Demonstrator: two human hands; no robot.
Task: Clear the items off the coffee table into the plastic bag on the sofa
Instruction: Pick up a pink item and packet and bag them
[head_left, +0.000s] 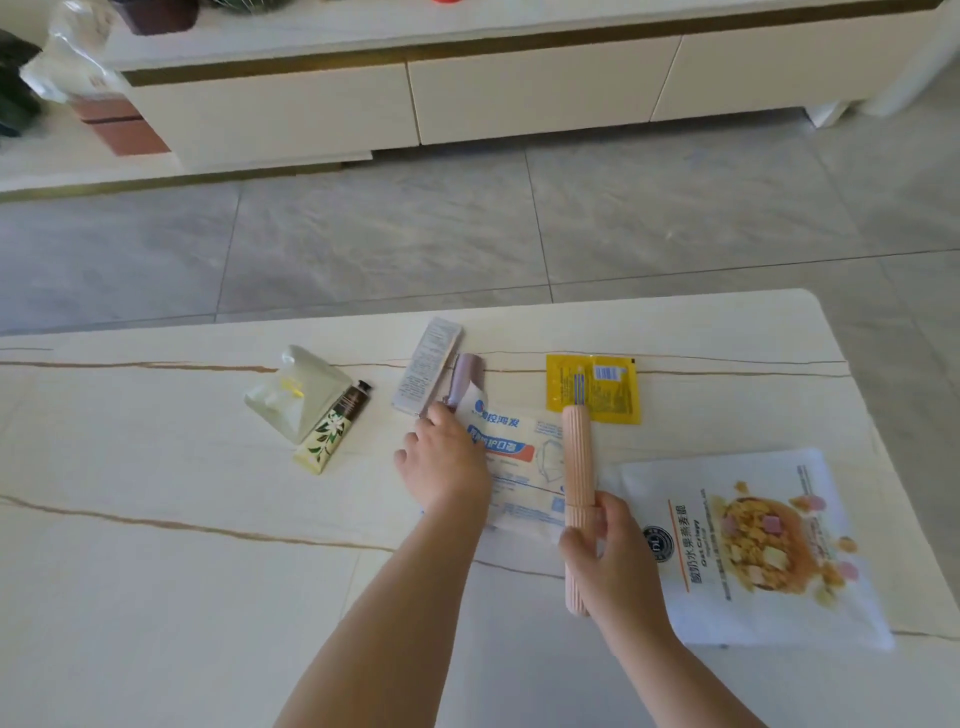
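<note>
Seven items lie before us on the coffee table (156, 545), a pale stone-look top with thin brown veins, and we have hands on two of them. Our right hand (605, 545) curls round the ribbed pink case (576, 467), held above the near part of the table, its far end over the yellow sachet (592, 387). Our left hand (441, 460) rests on the mask packet (524, 467), fingers bent at its far corner; we cannot tell whether they pinch it. Just beyond those fingers lie a mauve tube (467, 379) and a long white box (428, 366), side by side. To the left, well apart, a hand cream tube (332, 426) leans against a pale green pouch (291, 395). A cereal bag (753, 545) lies to the right, beside our right wrist. Past the table run grey floor tiles (415, 234) and a low cream cabinet (519, 88) with drawers.
</note>
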